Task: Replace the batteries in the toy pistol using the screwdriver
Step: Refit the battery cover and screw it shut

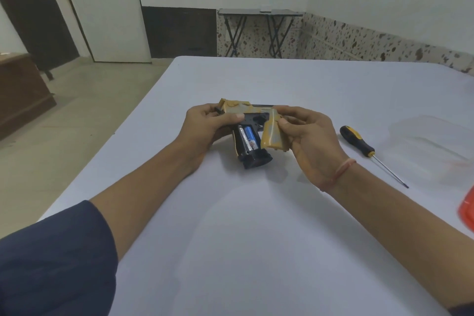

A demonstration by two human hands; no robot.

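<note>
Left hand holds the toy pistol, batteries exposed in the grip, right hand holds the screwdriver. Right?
No: the head view shows the right hand holding the grip cover; the screwdriver lies untouched on the table. Left hand, toy pistol and exposed batteries are as stated.

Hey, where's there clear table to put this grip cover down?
Bare table lies near you, this side of the pistol, and beyond it toward the far edge. The right side is crowded: screwdriver, a clear plastic thing, a red object at the edge.
</note>
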